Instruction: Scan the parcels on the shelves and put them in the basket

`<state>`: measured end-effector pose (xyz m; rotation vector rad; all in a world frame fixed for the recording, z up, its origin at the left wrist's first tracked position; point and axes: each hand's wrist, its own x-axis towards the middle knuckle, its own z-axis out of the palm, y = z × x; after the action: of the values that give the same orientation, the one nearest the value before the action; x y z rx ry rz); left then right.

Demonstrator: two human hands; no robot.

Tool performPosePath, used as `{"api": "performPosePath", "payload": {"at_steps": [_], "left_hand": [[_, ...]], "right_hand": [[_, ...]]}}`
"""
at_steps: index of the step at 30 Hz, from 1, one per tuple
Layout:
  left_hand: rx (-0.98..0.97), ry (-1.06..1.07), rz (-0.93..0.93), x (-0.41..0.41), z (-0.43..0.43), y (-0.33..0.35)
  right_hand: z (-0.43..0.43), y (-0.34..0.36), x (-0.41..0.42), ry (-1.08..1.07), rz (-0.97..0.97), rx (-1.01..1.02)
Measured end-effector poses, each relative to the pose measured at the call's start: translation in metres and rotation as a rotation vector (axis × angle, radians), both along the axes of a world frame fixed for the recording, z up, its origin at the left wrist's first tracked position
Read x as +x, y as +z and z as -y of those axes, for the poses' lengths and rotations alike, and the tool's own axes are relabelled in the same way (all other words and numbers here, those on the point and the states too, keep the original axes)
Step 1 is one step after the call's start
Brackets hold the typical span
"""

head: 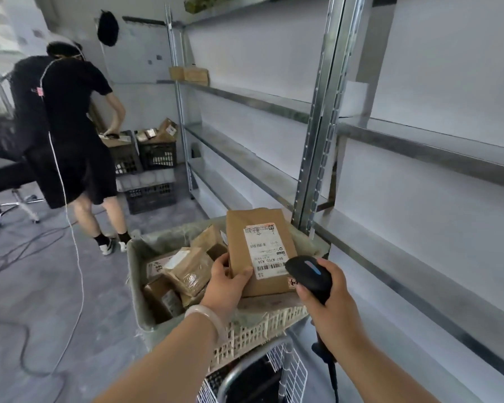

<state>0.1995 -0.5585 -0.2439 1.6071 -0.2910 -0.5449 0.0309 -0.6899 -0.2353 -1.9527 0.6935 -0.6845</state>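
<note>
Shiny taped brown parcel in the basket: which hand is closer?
Left. The left hand sits just right of the shiny taped brown parcel; the right hand, gripping a black scanner, is farther right.

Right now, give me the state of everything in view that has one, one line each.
left hand, grips the held parcel at its lower left edge.
right hand, grips the scanner.
scanner, blue light lit, head close to the held parcel's barcode.
held parcel, lifted over the basket, label facing the camera.
basket, lined, holding other parcels.
black crates, parcels piled in the top ones.
</note>
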Motion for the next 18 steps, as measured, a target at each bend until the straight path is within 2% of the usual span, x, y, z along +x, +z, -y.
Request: {"api": "performPosePath", "payload": {"at_steps": [7,18], "left_hand": [[0.048,-0.048,-0.058,0.041,0.018,-0.015],[0.186,0.150,-0.071,0.126,0.089,-0.032]], "right_hand": [[0.029,-0.010,0.061,-0.003,-0.017,0.032],[0.117,-0.038,0.165,0.118,-0.091,0.083]]}}
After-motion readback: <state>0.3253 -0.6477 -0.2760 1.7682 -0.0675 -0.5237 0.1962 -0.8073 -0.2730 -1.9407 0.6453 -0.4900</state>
